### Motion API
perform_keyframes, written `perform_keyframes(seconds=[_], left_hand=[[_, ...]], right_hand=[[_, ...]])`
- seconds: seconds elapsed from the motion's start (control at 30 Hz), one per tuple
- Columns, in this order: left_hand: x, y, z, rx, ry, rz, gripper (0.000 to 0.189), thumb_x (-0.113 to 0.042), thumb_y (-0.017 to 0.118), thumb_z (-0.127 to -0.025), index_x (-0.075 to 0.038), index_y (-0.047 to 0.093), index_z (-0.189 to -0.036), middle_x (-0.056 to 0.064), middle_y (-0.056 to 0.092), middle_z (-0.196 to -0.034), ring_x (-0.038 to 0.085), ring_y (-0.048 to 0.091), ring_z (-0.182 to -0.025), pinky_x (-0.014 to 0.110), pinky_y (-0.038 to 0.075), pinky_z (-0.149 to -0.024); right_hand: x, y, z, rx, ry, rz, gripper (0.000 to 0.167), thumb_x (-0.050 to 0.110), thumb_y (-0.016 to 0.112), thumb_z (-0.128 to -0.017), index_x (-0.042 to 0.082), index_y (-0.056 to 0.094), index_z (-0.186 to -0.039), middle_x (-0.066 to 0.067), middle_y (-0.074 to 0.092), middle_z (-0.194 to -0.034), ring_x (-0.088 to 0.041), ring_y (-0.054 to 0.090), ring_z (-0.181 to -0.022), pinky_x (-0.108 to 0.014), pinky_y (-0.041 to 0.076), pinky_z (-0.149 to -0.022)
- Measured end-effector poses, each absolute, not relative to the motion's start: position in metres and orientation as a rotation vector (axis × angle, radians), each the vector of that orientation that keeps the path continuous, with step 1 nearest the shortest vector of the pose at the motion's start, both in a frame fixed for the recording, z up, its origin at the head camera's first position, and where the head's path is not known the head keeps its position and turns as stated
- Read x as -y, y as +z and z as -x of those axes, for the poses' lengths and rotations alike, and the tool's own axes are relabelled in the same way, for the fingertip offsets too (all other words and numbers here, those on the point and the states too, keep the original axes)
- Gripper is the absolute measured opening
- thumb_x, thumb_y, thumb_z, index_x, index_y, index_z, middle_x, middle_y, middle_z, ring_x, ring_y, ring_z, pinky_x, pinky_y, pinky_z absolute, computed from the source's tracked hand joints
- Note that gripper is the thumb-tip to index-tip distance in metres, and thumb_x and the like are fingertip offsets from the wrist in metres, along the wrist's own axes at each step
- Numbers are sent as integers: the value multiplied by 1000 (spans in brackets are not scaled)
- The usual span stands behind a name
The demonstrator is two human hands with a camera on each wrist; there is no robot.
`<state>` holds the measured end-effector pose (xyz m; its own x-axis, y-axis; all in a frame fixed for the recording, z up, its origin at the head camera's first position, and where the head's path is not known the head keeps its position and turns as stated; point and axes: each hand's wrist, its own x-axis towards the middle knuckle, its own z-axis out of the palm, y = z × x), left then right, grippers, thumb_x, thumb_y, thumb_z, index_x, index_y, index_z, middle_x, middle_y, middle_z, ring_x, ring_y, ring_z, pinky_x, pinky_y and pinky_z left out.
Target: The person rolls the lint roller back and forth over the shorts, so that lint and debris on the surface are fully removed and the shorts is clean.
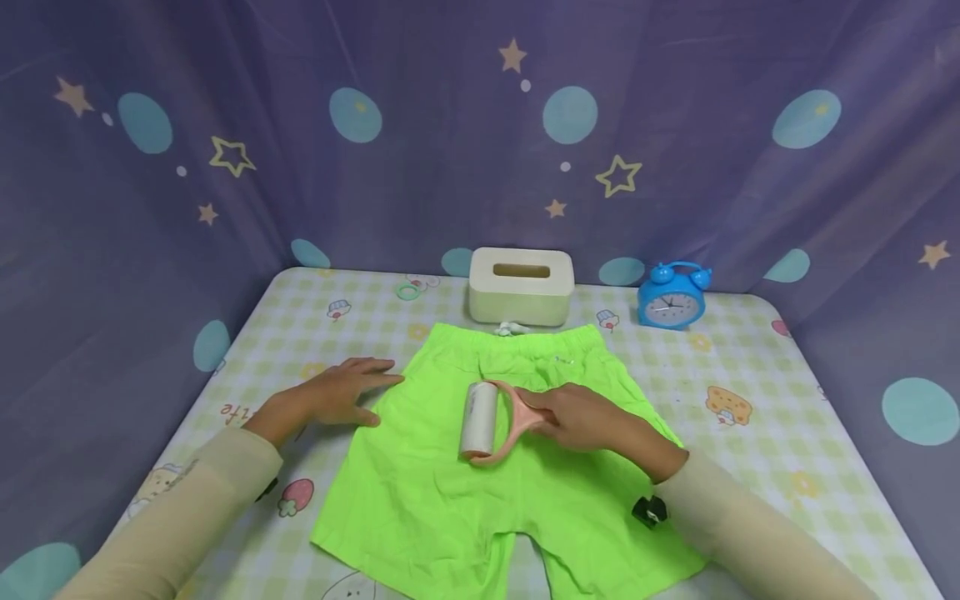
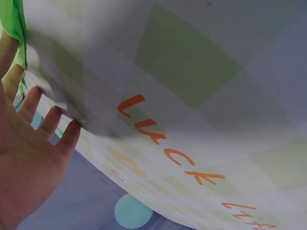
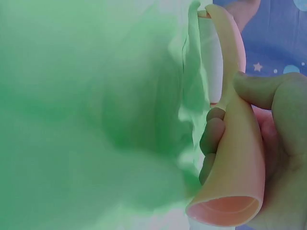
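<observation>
Bright green shorts (image 1: pixel 420 467) lie spread flat on the table, waistband towards the back. In my right hand (image 1: pixel 581 418) I grip the pink handle of a lint roller (image 1: pixel 478 421); its white roll rests on the upper middle of the shorts. The right wrist view shows fingers and thumb wrapped round the flared pink handle (image 3: pixel 237 158), with the white roll (image 3: pixel 211 57) beyond it. My left hand (image 1: pixel 341 392) lies at the left edge of the shorts, fingers spread and fairly straight. In the left wrist view, fingertips of the left hand (image 2: pixel 33 153) touch the green cloth (image 2: pixel 12 21).
Behind the waistband stands a pale green tissue box (image 1: pixel 521 300) with a white lid. A blue alarm clock (image 1: pixel 671 297) is at the back right, and a small green ring (image 1: pixel 408 292) at the back left. The checked tablecloth (image 1: pixel 750 475) meets purple curtains (image 1: pixel 465 192).
</observation>
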<state>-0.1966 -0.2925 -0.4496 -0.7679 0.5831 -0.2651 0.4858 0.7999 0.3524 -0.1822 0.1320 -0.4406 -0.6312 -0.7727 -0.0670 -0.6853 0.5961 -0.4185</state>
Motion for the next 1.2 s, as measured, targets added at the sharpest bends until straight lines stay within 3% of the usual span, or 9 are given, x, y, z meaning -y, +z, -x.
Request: perform_keyframes(seconds=[0.63, 0.97, 1.1, 1.2], left_hand=[[293, -452, 197, -2620, 389, -810, 75, -38, 76, -91, -18, 44, -156, 17, 30, -166, 49, 26, -150, 74, 28, -112], [294, -451, 197, -2629, 378, -807, 75, -39, 76, -91, -19, 45, -156, 16, 31, -166, 48, 27, -150, 75, 28, -111], [294, -452, 198, -2629, 382, -815, 75, -39, 76, -91, -19, 45, -156, 16, 31, -166, 48, 27, -150, 74, 29, -111], [295, -451, 197, -2631, 383, -819, 75, -38, 77, -91, -19, 45, -156, 16, 32, -165, 48, 28, -150, 74, 29, -111]], right_hand=[[-207, -428, 165, -2598, -546, 1065, 56, 34, 61, -103, 8, 50, -151, 14, 37, -59, 2, 32, -53, -19, 36, -58], [-261, -423, 154, -2584, -602, 938, 57, 38, 61, -102, 11, 51, -151, 12, 48, -65, 4, 31, -49, -19, 36, -52], [-278, -420, 151, -2560, -630, 893, 57, 39, 61, -101, 11, 52, -150, 5, 66, -81, 4, 33, -49, -19, 38, -53], [-289, -417, 149, -2557, -629, 888, 57, 38, 62, -101, 9, 52, -150, 10, 62, -73, 5, 30, -48, -19, 37, -53]])
